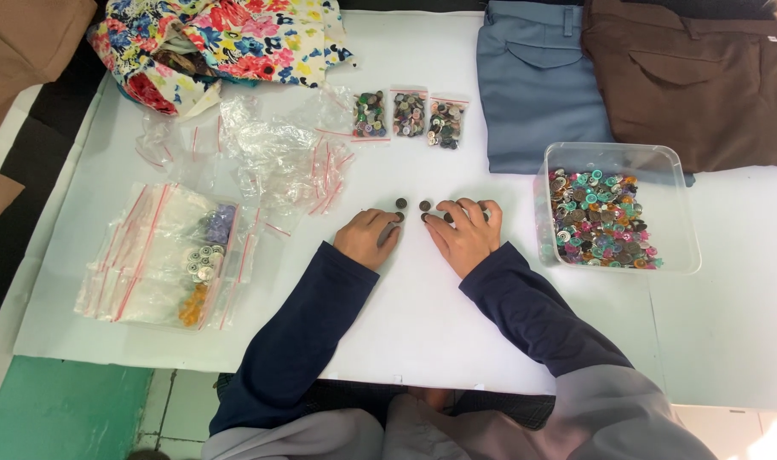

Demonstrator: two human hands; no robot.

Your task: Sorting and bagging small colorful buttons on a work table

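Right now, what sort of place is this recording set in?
Probably a tailoring or garment workroom: a clear tub of mixed buttons, small zip bags of sorted buttons, and folded trousers lie on a white table where both hands sort dark buttons.

Three small zip bags of mixed buttons (409, 114); one clear plastic tub of coloured buttons (612, 209); two folded trousers, blue (538, 81) and brown (695, 77); two hands, left (369, 236) and right (465, 230).

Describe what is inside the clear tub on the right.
The tub holds a heap of mixed coloured buttons. Only the top layer shows; those underneath are covered.
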